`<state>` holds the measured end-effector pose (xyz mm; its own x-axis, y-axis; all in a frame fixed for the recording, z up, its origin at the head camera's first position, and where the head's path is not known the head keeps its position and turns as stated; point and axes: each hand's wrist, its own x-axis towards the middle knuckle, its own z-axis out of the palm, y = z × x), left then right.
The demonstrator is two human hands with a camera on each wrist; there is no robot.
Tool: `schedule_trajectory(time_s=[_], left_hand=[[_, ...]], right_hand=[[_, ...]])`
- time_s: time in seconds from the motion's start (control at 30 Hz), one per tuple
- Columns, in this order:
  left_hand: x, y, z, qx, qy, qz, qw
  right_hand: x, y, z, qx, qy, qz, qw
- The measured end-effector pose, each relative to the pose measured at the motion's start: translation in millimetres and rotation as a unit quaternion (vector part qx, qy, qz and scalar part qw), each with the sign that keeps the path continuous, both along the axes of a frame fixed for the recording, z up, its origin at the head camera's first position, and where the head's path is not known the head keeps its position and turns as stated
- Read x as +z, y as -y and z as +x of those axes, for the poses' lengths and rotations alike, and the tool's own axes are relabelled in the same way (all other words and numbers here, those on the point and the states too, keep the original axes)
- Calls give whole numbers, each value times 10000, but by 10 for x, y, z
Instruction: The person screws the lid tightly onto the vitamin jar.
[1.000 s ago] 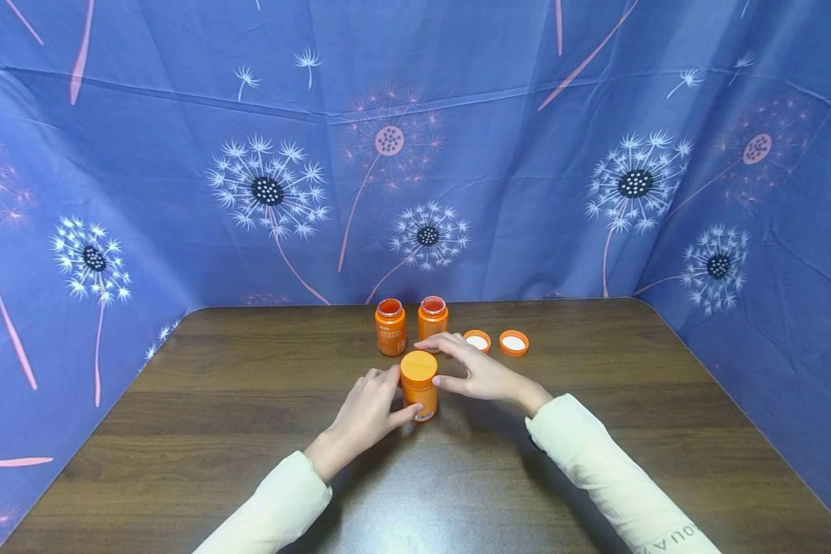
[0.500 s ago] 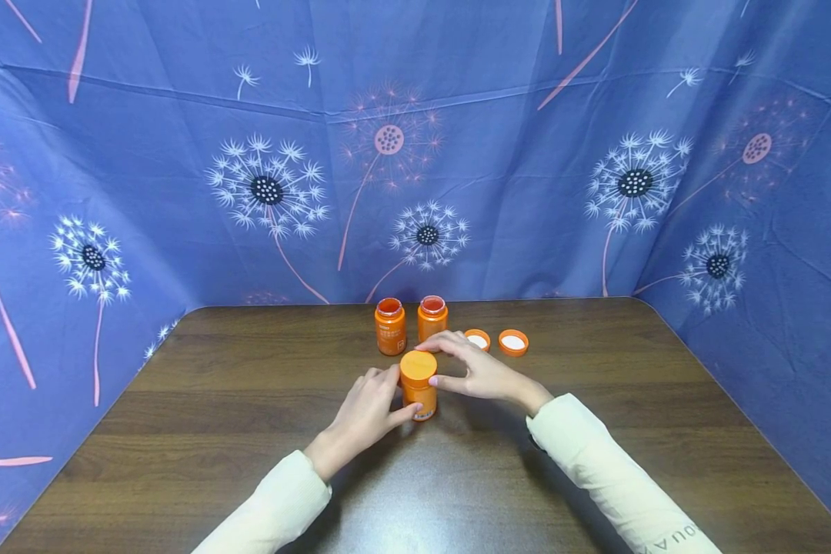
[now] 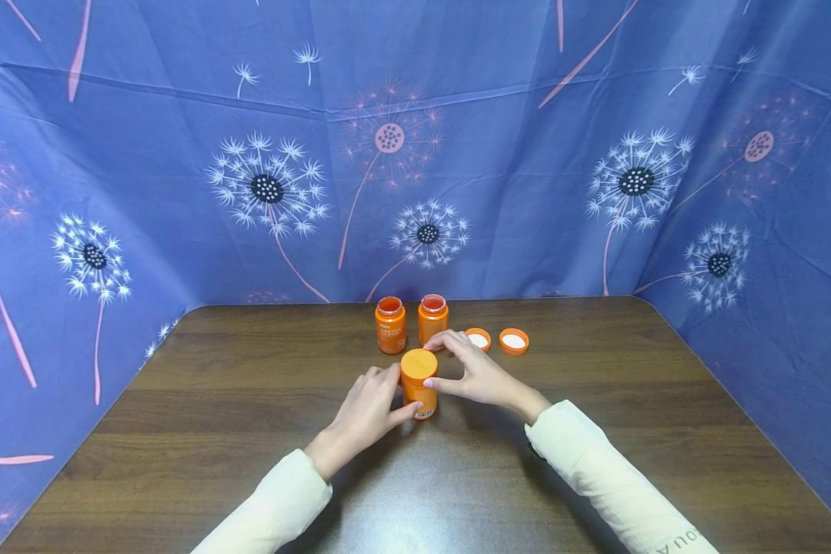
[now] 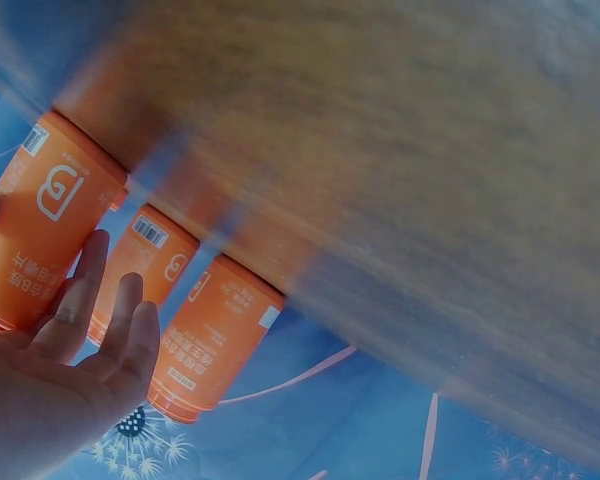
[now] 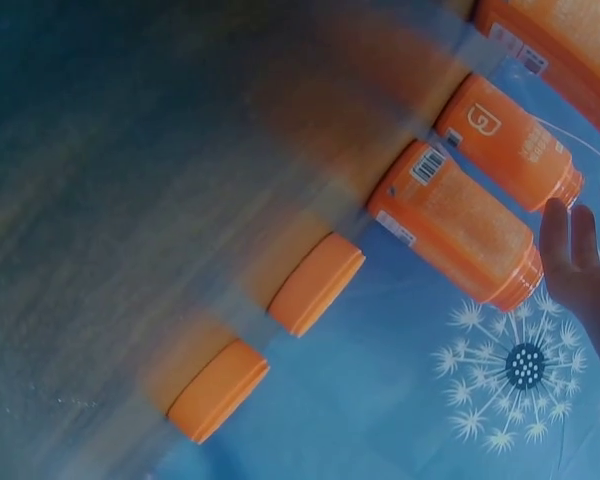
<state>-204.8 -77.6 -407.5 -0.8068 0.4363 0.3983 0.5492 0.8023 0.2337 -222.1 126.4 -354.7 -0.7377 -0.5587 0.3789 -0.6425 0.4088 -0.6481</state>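
An orange bottle [image 3: 425, 402] with an orange screw cap [image 3: 418, 365] stands upright on the table. Around its lower body my left hand [image 3: 362, 417] curls, thumb in front and fingers at the left side. My right hand [image 3: 483, 377] holds the cap from the right, thumb at the near edge and fingertips at the far edge. The left wrist view shows the held bottle [image 4: 45, 220] beside the fingers. In the right wrist view only part of the right hand [image 5: 585, 265] appears, at the right edge; its contact with the cap is out of frame.
Behind the hands, two uncapped orange bottles, one left [image 3: 391, 332] and one right [image 3: 432, 319], stand near the table's back edge. To their right two orange caps, one nearer [image 3: 480, 338] and one farther right [image 3: 514, 342], lie white inside up. A blue dandelion-print cloth [image 3: 512, 231] surrounds the table.
My right hand's fingers have turned slightly round the cap, thumb moving left along its near edge and fingertips right. The left hand and the bottle stay in place.
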Motion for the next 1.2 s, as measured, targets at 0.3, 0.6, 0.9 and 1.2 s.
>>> schedule_trajectory(time_s=[0.3, 0.6, 0.9, 1.2], left_hand=[[-1, 3, -2, -5, -6, -8, 10000], [6, -3, 2, 10, -62, -47, 10000], [8, -32, 14, 137, -84, -66, 9998], [4, -51, 26, 283, -176, -20, 9994]], right_hand=[[-322, -60, -239, 52, -185, -34, 9998], [-56, -8, -33, 268, 70, 80, 9996], [-289, -24, -192, 61, -274, -44, 9996], [-327, -24, -202, 18, -540, -33, 9985]])
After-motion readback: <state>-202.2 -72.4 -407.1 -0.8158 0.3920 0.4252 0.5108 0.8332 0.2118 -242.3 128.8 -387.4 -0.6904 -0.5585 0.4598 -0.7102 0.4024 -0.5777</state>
